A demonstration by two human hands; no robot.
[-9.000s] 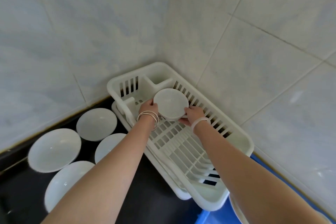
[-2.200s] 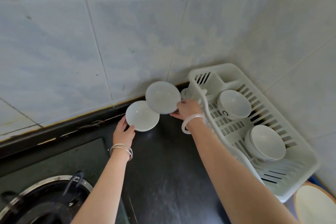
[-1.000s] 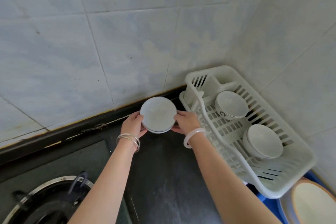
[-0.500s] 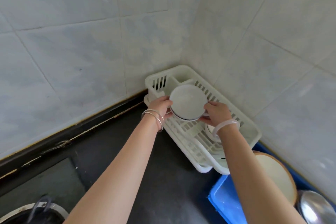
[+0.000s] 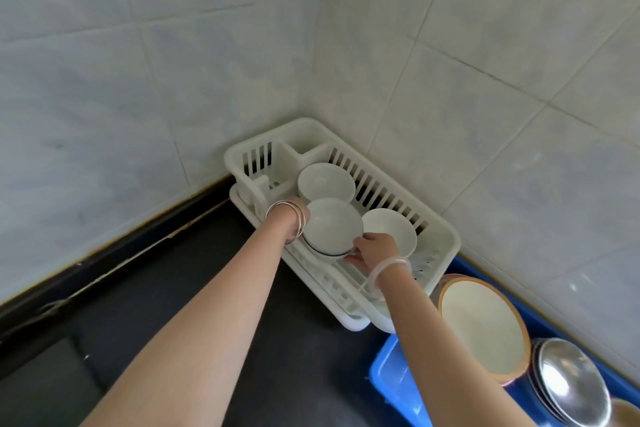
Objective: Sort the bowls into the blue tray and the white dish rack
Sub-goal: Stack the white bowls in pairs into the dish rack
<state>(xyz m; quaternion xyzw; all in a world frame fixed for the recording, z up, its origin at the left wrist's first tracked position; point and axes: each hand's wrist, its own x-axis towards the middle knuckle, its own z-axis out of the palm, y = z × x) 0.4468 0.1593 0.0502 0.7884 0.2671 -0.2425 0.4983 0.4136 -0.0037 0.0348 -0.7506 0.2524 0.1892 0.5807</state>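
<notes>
**Bowls held over the white dish rack, both hands on the stack**

Bowls are the matter here: a small stack of white bowls (image 5: 333,227) sits between two hands above the near side of the white dish rack (image 5: 446,239), and whether its base touches the rack floor cannot be told.

At the far left, pale tiled wall (image 5: 104,97) meets the dark bench (image 5: 194,288) along a black edge strip. The left forearm reaches in across the bench, with thin metal bangles (image 5: 289,217) at the wrist. The left hand (image 5: 300,209) is mostly hidden behind the wrist and the stack; it lies against the stack's left side, but how the fingers are set cannot be told.

The rack stands in the corner where the two walls meet, on its own white drip tray. A second bowl stack (image 5: 325,182) rests at the rack's far end, just beside the slotted cutlery compartment. The held stack shows a dark line at the rim of its lower bowl.

The right hand (image 5: 372,250) is curled, fingertips pressed on the stack's lower right rim, with a pale translucent bangle (image 5: 389,267) on the wrist. Just behind this hand a third bowl stack (image 5: 391,230) sits in the rack, near the right wall.

Further right, the blue tray (image 5: 391,378) lies on the bench beside the rack, carrying a tilted cream plate with an orange-brown rim (image 5: 481,322) and a shiny metal bowl (image 5: 571,381).
</notes>
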